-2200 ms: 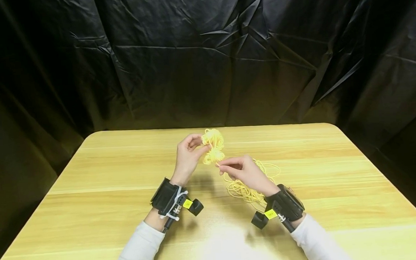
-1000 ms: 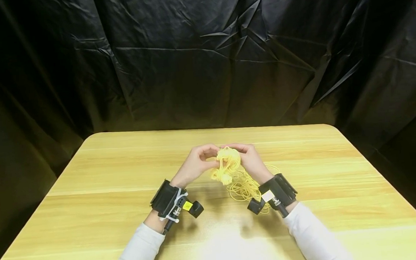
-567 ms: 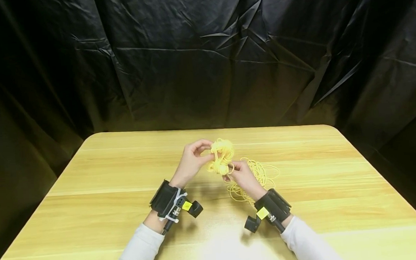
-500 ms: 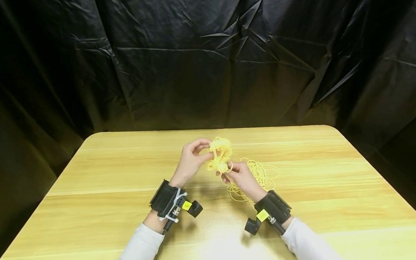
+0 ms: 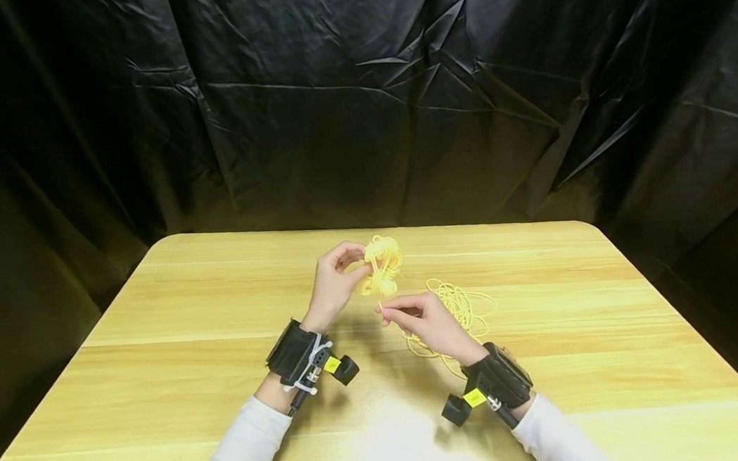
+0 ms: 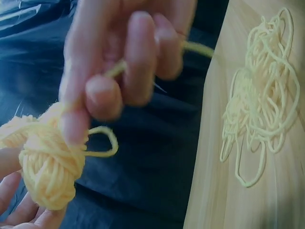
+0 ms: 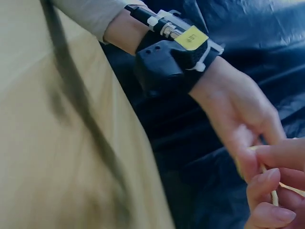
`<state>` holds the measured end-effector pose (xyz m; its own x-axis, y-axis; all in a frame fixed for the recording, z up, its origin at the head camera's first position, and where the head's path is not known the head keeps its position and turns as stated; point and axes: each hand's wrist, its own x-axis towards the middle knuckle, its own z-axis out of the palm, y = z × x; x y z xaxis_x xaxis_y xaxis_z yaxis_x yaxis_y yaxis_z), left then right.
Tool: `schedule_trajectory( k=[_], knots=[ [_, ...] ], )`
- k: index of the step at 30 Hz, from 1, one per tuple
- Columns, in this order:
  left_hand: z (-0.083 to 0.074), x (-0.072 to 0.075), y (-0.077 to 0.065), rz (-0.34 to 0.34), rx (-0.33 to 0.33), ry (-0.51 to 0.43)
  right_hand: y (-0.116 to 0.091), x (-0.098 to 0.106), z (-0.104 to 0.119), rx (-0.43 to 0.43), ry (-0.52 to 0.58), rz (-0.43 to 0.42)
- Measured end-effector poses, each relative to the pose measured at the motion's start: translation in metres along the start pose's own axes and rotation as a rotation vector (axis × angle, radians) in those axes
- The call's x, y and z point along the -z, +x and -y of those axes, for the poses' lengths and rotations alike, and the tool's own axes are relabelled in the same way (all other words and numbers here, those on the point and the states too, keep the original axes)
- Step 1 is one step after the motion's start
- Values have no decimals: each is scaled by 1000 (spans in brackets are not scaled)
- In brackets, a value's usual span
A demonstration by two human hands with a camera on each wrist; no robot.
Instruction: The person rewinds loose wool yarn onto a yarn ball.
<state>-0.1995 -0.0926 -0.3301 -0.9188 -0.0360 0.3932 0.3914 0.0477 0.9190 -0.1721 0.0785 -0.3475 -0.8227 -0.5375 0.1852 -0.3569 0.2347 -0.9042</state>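
In the head view a small wound bundle of yellow yarn, pinched in at its middle, is held above the table between the thumb and fingers of my left hand. My right hand pinches a yarn strand just on the near side of the bundle. From close up, the left wrist view shows the wound yarn with a small loop sticking out. There the strand runs through the curled fingers of the right hand. In the right wrist view the left hand mostly hides the bundle.
A loose, tangled pile of yellow yarn lies on the wooden table, partly behind my right hand. Black wrist straps with small cameras sit on both wrists. A black sheet hangs beyond the table's far edge.
My right hand has gone from the bundle's far side round to its near side, bringing the strand along. The left hand has shifted slightly left and away with the bundle.
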Motion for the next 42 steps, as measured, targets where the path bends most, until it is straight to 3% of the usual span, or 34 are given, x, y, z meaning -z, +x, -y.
schedule_trajectory(
  k=[5,11,18,24,28,31,32,36,38,39,42],
  knots=[
    [0,-1,-1,50,-5,52,0,13,15,54,-96,-1],
    [1,-3,-2,159,3,96,6,28,29,54,-98,-38],
    [1,-3,-4,265,-1,101,17,42,39,96,13,-114],
    [0,-4,-4,353,-3,135,28,50,37,29,179,-202],
    [-1,-5,-4,399,-11,148,34,53,28,47,228,-254],
    [-2,-5,-4,410,-8,120,36,53,18,70,244,-278],
    [-2,-5,-4,409,-8,114,43,55,-2,86,274,-266],
    [-5,-5,-5,374,-3,52,43,50,-14,33,307,-273],
    [-6,-5,-5,341,8,11,43,47,-18,-5,316,-268],
    [-7,-5,-5,323,12,-13,37,43,-4,-39,298,-276],
    [-6,-5,-4,269,19,-55,37,38,-8,-80,314,-264]
  ],
)
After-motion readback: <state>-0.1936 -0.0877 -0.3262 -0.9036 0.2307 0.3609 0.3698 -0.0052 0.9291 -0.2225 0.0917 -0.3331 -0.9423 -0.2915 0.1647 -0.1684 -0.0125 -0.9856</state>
